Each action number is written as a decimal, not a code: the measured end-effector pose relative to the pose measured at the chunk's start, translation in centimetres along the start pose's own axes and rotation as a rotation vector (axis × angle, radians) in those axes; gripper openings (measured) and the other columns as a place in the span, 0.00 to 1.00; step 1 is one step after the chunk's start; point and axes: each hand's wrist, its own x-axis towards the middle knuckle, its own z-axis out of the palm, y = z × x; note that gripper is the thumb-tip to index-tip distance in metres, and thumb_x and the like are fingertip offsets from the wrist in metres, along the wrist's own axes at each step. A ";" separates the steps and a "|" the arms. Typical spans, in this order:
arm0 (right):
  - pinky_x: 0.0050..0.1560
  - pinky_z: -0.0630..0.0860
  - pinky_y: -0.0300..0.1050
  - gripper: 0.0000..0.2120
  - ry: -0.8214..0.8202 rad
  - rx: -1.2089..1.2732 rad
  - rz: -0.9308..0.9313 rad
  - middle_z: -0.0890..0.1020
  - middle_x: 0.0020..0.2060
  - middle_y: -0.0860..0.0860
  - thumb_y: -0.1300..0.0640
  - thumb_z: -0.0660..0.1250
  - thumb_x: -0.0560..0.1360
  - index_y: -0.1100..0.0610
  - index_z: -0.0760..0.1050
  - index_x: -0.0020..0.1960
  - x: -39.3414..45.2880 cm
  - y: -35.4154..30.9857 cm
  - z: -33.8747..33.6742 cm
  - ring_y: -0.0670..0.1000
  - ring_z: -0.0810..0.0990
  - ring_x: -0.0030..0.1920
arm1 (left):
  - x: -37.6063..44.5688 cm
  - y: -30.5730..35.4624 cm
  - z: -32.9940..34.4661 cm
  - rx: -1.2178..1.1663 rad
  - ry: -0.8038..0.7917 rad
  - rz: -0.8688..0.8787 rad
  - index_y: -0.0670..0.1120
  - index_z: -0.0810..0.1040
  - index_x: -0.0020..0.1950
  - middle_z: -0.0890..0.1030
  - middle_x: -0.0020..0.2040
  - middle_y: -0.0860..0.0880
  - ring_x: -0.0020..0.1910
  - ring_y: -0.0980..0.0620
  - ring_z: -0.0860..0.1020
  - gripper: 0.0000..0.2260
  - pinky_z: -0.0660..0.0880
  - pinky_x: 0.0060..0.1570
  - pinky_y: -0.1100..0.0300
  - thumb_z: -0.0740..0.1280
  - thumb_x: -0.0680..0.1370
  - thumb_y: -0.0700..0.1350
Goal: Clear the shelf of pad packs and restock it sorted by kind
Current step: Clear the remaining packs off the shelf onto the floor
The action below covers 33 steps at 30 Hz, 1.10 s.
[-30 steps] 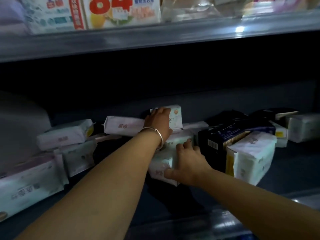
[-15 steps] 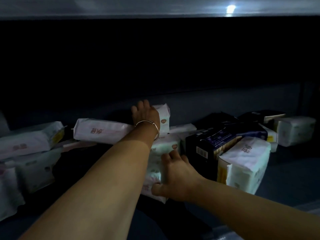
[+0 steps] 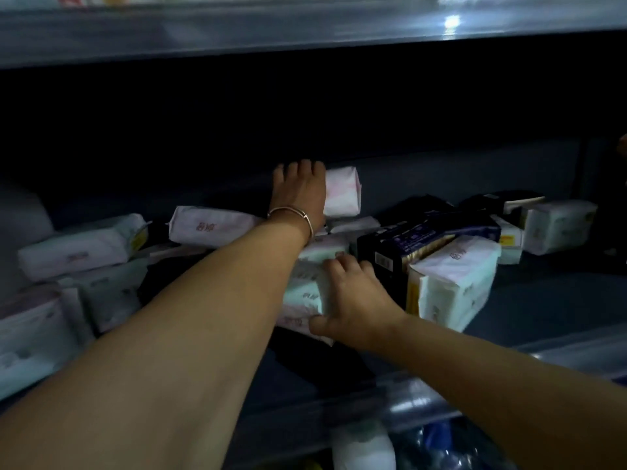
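Observation:
A dark shelf point(image 3: 543, 293) holds white and pink pad packs in loose heaps. My left hand point(image 3: 300, 191), with a bangle at the wrist, reaches to the back and grips a pink-and-white pack point(image 3: 342, 191) standing on top of the middle heap. My right hand point(image 3: 353, 300) is closed on the end of a stack of white-green packs point(image 3: 305, 293) in the middle. A long pink pack point(image 3: 210, 225) lies left of my left wrist. Dark blue boxes point(image 3: 424, 239) and a large white pack point(image 3: 454, 283) sit just right of my right hand.
More white packs point(image 3: 78, 245) pile up at the left and others point(image 3: 556, 225) lie at the far right. The upper shelf's front rail point(image 3: 305, 32) runs overhead. A clear rail point(image 3: 441, 395) edges the shelf front, with goods point(image 3: 363, 449) on the shelf below it.
My left hand has risen further up and back with the small pack. The right hand stays on the middle stack. The camera tilted, so the upper shelf rail and the lower shelf show again.

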 end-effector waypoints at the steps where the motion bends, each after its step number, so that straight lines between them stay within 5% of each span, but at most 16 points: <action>1: 0.65 0.66 0.53 0.39 0.025 -0.010 -0.001 0.64 0.66 0.56 0.42 0.70 0.67 0.57 0.60 0.70 -0.7 -0.2 -0.5 0.60 0.64 0.63 | -0.7 0.1 -1.0 -0.026 -0.009 0.005 0.42 0.65 0.64 0.70 0.63 0.42 0.63 0.41 0.68 0.27 0.62 0.63 0.50 0.71 0.70 0.47; 10: 0.66 0.63 0.52 0.37 0.160 -0.062 -0.025 0.67 0.64 0.57 0.41 0.69 0.67 0.59 0.63 0.68 -11.4 -2.0 -5.3 0.61 0.65 0.63 | -10.8 0.6 -11.4 -0.135 -0.031 -0.039 0.43 0.61 0.69 0.66 0.65 0.41 0.62 0.40 0.67 0.35 0.64 0.57 0.50 0.72 0.67 0.50; 19: 0.64 0.64 0.51 0.37 0.007 0.014 -0.061 0.67 0.64 0.56 0.45 0.70 0.69 0.59 0.62 0.71 -26.0 -1.4 -3.0 0.59 0.64 0.64 | -26.2 2.6 -15.2 -0.221 -0.146 -0.080 0.43 0.63 0.69 0.67 0.64 0.42 0.63 0.42 0.65 0.36 0.63 0.60 0.49 0.74 0.65 0.50; 25: 0.61 0.66 0.52 0.37 -0.278 0.020 0.045 0.67 0.64 0.57 0.44 0.71 0.68 0.58 0.62 0.70 -31.4 0.6 3.7 0.60 0.66 0.63 | -36.1 4.0 -11.2 -0.241 -0.408 -0.040 0.45 0.65 0.67 0.68 0.62 0.43 0.61 0.43 0.66 0.36 0.64 0.56 0.51 0.75 0.64 0.51; 33: 0.64 0.68 0.51 0.39 -0.575 -0.040 0.133 0.66 0.65 0.54 0.42 0.71 0.67 0.57 0.60 0.71 -31.0 3.8 14.7 0.56 0.64 0.65 | -44.4 6.1 2.7 -0.307 -0.837 0.000 0.47 0.63 0.69 0.67 0.64 0.45 0.63 0.45 0.65 0.37 0.65 0.58 0.53 0.75 0.65 0.52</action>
